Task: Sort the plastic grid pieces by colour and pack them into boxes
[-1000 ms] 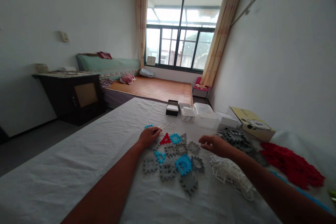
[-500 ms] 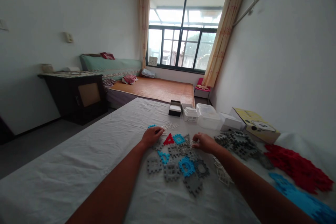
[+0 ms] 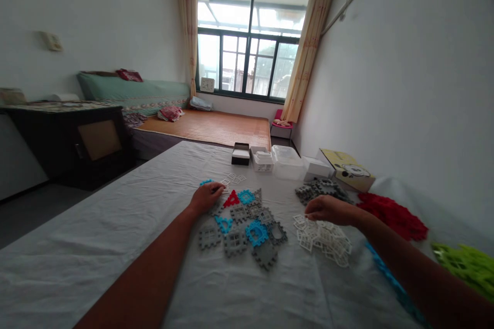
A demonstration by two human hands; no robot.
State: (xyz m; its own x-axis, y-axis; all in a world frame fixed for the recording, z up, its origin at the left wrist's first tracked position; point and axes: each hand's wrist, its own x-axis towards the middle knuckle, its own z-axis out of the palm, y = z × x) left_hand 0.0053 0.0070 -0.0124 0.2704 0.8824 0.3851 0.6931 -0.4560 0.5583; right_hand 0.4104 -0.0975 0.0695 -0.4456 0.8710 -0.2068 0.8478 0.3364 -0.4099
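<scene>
The right hand (image 3: 328,211) curls over the far edge of the white pile (image 3: 324,240); I cannot tell whether it pinches a piece. The left hand (image 3: 206,198) rests loosely curled on the sheet (image 3: 116,226), with its fingertips at the joined tiles (image 3: 236,242) just beside the red triangle (image 3: 231,199). Its hold is unclear too. A grey pile (image 3: 320,189) and a red pile (image 3: 389,213) lie beyond the right hand, nearer the wall.

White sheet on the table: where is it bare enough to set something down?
The white sheet lies bare left of the left hand, out to its edge. Another bare patch lies nearer the camera, below the joined grey and blue tiles. Crowded: around the right hand, with white tiles, grey pile, red pile and plastic tubs.
</scene>
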